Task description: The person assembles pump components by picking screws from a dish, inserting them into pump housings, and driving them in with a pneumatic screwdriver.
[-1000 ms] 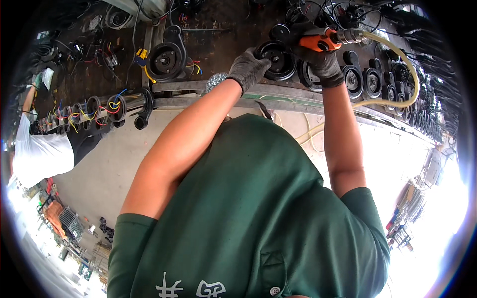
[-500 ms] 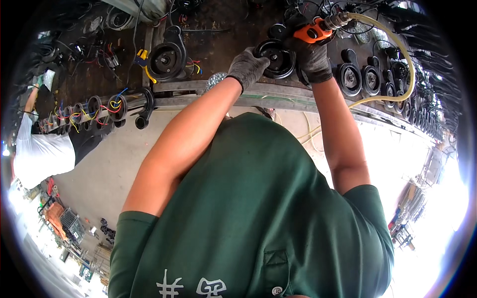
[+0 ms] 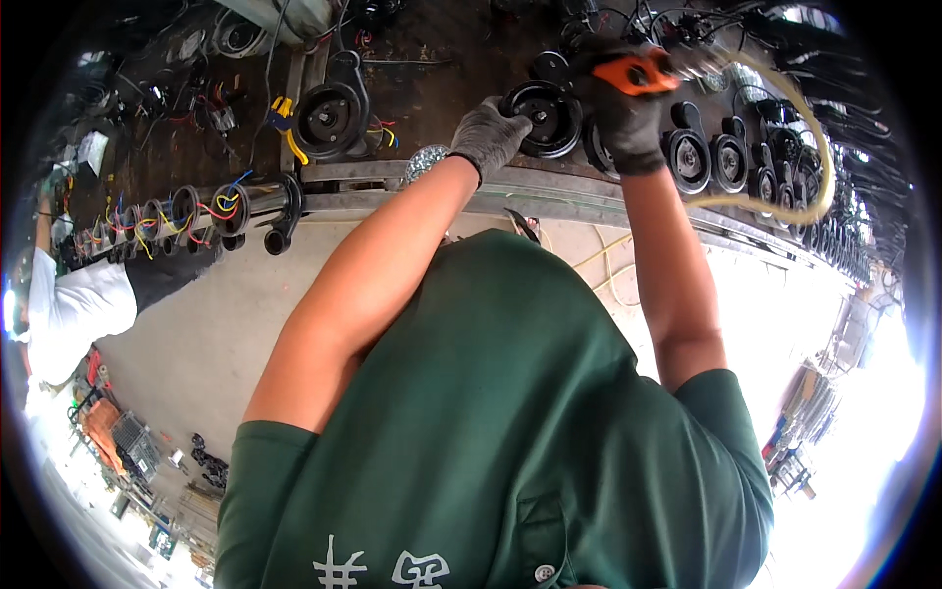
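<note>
My left hand [image 3: 489, 137], in a grey glove, grips the left rim of a black round housing [image 3: 543, 120] lying on the bench. This housing is an open, shallow cup with a small light spot in its middle. My gloved right hand [image 3: 628, 126] is closed round an orange air-powered hand tool [image 3: 636, 74], just right of the housing and apart from it. Motion smears the tool, and its tip is hard to make out. A yellowish air hose [image 3: 822, 128] loops from its rear end. Partly behind my right hand sits another black round housing [image 3: 596, 147].
Further black housings [image 3: 687, 160] line the bench edge on the right. To the left stand another housing [image 3: 327, 120], yellow-handled pliers [image 3: 283, 118] and a row of wired cylinders [image 3: 186, 208]. A small dish of metal bits [image 3: 426, 162] is beside my left wrist. A person in white [image 3: 83, 304] works at far left.
My right hand has shifted a little to the right with the air tool, away from the housing, and the hose has swung along. My left hand keeps its grip.
</note>
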`<state>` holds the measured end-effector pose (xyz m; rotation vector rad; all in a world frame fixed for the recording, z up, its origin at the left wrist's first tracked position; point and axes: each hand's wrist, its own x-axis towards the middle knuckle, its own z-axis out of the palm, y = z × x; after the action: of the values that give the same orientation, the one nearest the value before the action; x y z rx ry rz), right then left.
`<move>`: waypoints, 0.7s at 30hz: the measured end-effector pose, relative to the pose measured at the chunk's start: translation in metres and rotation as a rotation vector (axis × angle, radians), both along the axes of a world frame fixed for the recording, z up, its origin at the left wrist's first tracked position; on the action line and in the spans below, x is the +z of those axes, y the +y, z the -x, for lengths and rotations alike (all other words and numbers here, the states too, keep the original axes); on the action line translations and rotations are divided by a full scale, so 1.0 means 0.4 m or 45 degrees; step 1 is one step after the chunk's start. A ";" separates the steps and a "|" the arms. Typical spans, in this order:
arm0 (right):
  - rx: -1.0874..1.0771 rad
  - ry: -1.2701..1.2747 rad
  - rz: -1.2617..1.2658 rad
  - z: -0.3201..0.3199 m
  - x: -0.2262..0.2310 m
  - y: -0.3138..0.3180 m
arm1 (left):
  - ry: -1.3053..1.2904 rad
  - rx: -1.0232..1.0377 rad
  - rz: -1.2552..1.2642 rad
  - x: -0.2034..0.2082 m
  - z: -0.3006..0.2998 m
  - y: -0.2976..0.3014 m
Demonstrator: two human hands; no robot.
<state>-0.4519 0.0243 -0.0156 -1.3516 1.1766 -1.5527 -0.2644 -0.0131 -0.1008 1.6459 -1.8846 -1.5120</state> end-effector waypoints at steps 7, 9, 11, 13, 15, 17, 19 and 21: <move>-0.098 -0.013 0.009 -0.030 -0.006 0.106 | 0.060 0.063 -0.097 -0.009 0.001 0.013; -0.088 -0.282 -0.081 -0.053 -0.016 0.122 | 0.090 0.058 -0.063 -0.019 0.001 0.010; -0.081 -0.554 -0.171 -0.056 -0.031 0.127 | 0.079 0.052 -0.070 -0.019 0.004 0.009; -0.091 -0.470 -0.153 -0.051 -0.047 0.119 | 0.065 0.052 -0.075 -0.025 0.005 0.007; -0.099 -0.426 -0.142 -0.051 -0.056 0.112 | 0.036 0.051 -0.025 -0.026 0.004 0.004; -0.107 -0.380 -0.132 -0.053 -0.059 0.109 | 0.039 0.044 -0.019 -0.020 0.005 0.007; -0.061 -0.409 -0.083 -0.057 -0.059 0.107 | 0.042 0.040 -0.012 -0.016 0.004 0.007; -0.072 -0.297 -0.095 -0.059 -0.057 0.108 | 0.017 0.051 -0.073 -0.012 0.006 0.005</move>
<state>-0.4282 0.0676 -0.0386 -1.0649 1.1230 -1.6399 -0.2669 -0.0112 -0.1058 1.6831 -1.8062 -1.5715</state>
